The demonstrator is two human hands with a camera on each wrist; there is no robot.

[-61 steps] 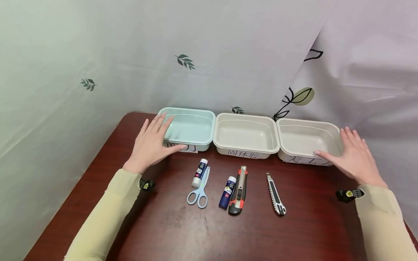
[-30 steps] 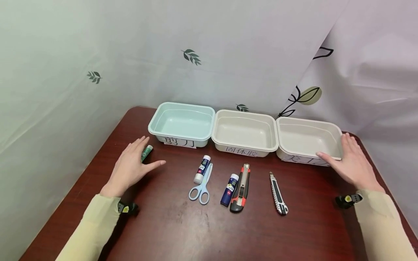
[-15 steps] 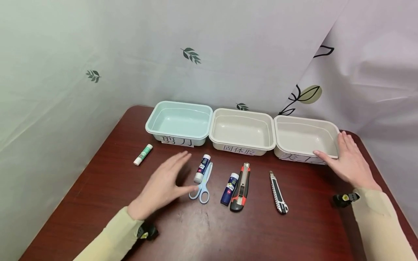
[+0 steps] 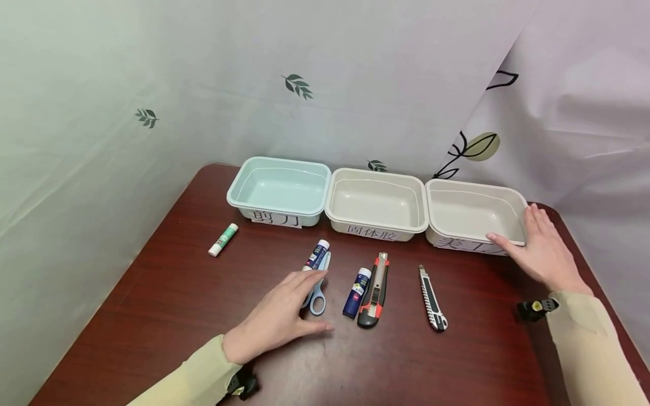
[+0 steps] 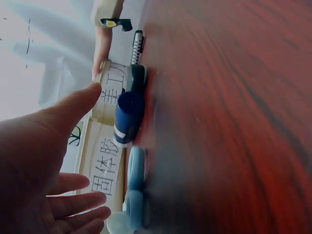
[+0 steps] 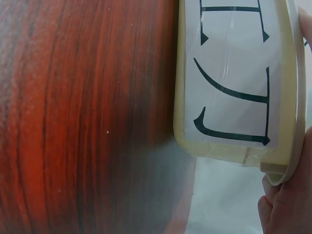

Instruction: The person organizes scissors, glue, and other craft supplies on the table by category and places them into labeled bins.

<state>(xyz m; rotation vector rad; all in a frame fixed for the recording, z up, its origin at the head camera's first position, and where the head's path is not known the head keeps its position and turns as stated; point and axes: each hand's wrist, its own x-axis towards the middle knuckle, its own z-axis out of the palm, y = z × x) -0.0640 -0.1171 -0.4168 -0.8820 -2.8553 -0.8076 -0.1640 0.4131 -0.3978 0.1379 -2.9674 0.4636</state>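
My left hand hovers just left of the light-blue scissors, thumb and fingers spread apart and nothing held. It partly covers the scissors' handles and the lower end of a blue-and-white glue stick beside them. In the left wrist view the scissors' handle loops lie past the fingers. My right hand rests against the right end of the right beige bin, fingers straight, thumb at its front rim. Close up in the right wrist view, that bin's labelled side fills the right part.
A light-blue bin and a middle beige bin stand in line with the right one, each labelled in front. A green glue stick lies far left. Another blue glue stick, a red-and-black utility knife and a silver one lie centre-right.
My left hand has left the light-blue bin's end, passed over the green glue stick, uncovering it, and moved right and nearer to the scissors. My right hand stays at the right bin.
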